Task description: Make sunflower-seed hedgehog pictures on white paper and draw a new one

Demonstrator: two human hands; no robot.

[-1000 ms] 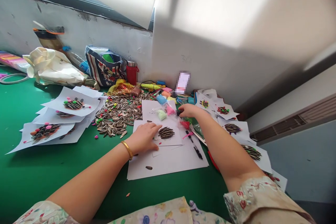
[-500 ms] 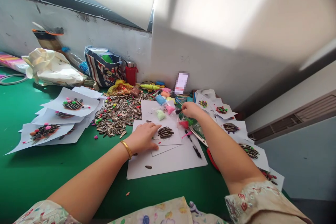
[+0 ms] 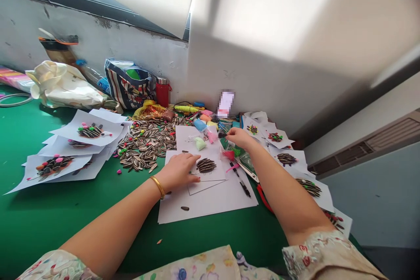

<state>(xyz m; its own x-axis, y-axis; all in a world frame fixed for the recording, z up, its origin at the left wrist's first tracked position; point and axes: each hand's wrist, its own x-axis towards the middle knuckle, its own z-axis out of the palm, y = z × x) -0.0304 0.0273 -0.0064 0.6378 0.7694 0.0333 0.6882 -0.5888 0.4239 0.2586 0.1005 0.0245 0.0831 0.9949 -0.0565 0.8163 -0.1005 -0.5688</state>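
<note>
My left hand [image 3: 180,171] lies with fingers spread on a small white card, left of a hedgehog shape made of dark striped seeds [image 3: 206,165]. White sheets [image 3: 210,210] lie beneath the card, with one loose seed [image 3: 184,208] on them. My right hand [image 3: 239,137] is closed, fingertips pinched near small bags of coloured clay; what it holds, if anything, is too small to name. Pink clay [image 3: 211,137] and pale green clay [image 3: 200,143] are to its left. A black pen [image 3: 242,182] rests below it on the sheets.
A heap of seeds [image 3: 147,144] spreads left of the sheets. Finished seed pictures lie at left [image 3: 85,130] and right [image 3: 287,159]. Red-handled scissors [image 3: 262,197] sit under my right forearm. A red bottle [image 3: 162,92], a striped bag [image 3: 129,85] and a phone [image 3: 225,104] stand behind.
My right hand has shifted very slightly, staying near the clay bags. The red spot on the card is no longer visible by my left thumb.
</note>
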